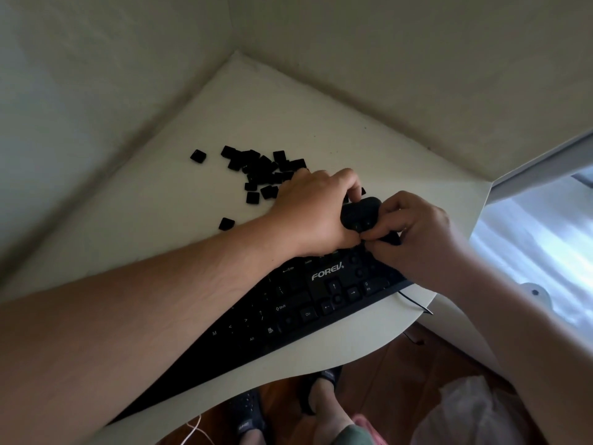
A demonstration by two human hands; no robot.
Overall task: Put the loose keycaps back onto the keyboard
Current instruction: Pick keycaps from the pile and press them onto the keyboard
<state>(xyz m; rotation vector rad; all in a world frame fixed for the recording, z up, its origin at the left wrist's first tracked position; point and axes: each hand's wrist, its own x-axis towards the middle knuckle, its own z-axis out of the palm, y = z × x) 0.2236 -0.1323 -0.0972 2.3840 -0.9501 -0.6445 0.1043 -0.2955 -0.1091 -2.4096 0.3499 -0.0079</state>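
Observation:
A black keyboard [321, 303] lies slanted across the near part of a white corner desk [250, 104], my left forearm crossing over its left half. Several loose black keycaps [263, 171] lie in a heap on the desk beyond it, with single ones at the left [198, 155] and nearer the keyboard [226, 224]. My left hand [316, 210] grips the keyboard's far right corner, fingers curled over its top edge. My right hand [414, 232] is beside it over the number pad, fingertips pinched together on something small and dark, apparently a keycap, mostly hidden.
Walls close in the desk at the back and left. A thin black cable [414, 301] runs off the keyboard's right end over the desk's curved front edge. Below are a wooden floor, my feet in dark sandals [317, 390], and a plastic bag [475, 412].

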